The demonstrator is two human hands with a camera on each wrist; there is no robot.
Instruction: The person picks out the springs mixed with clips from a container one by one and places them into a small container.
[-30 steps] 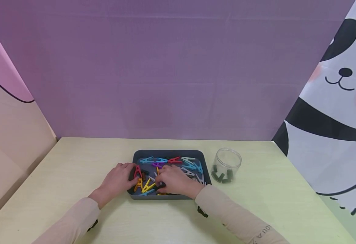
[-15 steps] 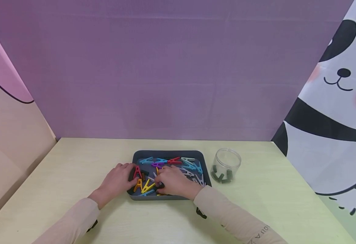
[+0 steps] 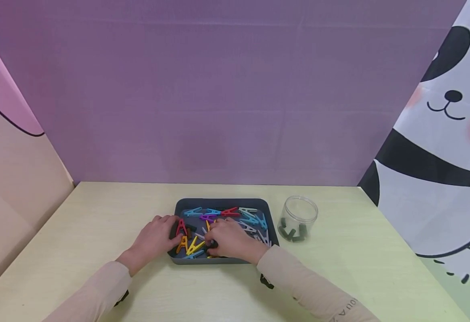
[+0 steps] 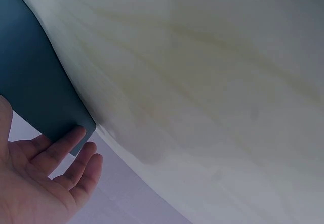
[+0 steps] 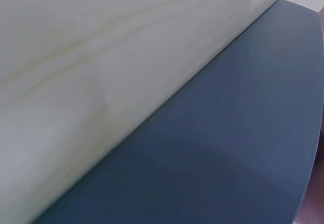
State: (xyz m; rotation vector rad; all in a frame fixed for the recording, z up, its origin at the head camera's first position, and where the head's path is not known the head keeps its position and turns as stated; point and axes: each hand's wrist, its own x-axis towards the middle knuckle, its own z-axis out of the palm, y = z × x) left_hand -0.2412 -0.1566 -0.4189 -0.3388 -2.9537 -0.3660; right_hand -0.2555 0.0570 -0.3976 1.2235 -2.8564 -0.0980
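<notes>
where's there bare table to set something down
Bare table lies left of the left hand, right of the clear jar, and on the near side of the tray between the sleeves. It's crowded inside the tray, with scattered clips and the right hand; the tray-jar gap is narrow.

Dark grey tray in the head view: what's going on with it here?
A person's left hand holds the left side of the dark grey rectangular tray, while the right hand is in among multicoloured plastic clips. A small black piece shows at the right hand's fingertips; whether it is pinched is unclear. Right of the tray, an open clear round jar holds several dark green pieces.
</notes>
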